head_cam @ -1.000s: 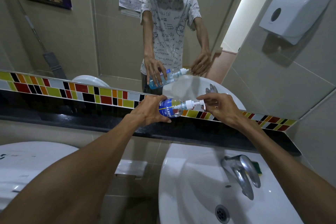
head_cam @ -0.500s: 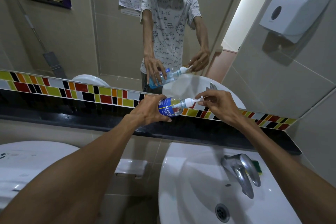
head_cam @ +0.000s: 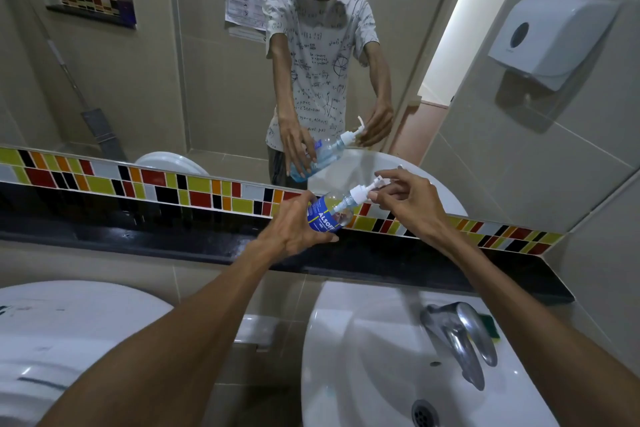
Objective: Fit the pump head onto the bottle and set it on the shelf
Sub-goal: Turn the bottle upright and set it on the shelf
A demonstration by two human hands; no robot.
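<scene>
My left hand (head_cam: pixel 294 230) grips a clear bottle (head_cam: pixel 329 213) with a blue label, holding it tilted to the right above the black shelf (head_cam: pixel 173 243). A white pump head (head_cam: pixel 363 191) sits on the bottle's neck, its nozzle pointing up and right. My right hand (head_cam: pixel 408 201) pinches the pump head's top with thumb and fingertips. The mirror (head_cam: pixel 207 80) behind shows the same hold from the other side.
Below the shelf, a white basin (head_cam: pixel 363 357) with a chrome tap (head_cam: pixel 457 340) and a green sponge (head_cam: pixel 488 324) behind it. A white toilet cistern lid (head_cam: pixel 69 322) lies at the lower left. A paper dispenser (head_cam: pixel 550 42) hangs on the right wall. Coloured tiles (head_cam: pixel 138 180) edge the mirror.
The bottle has tipped more upright, and the pump nozzle has turned from sideways to up and right. My right hand shifted up on the pump head. The left hand's grip is unchanged.
</scene>
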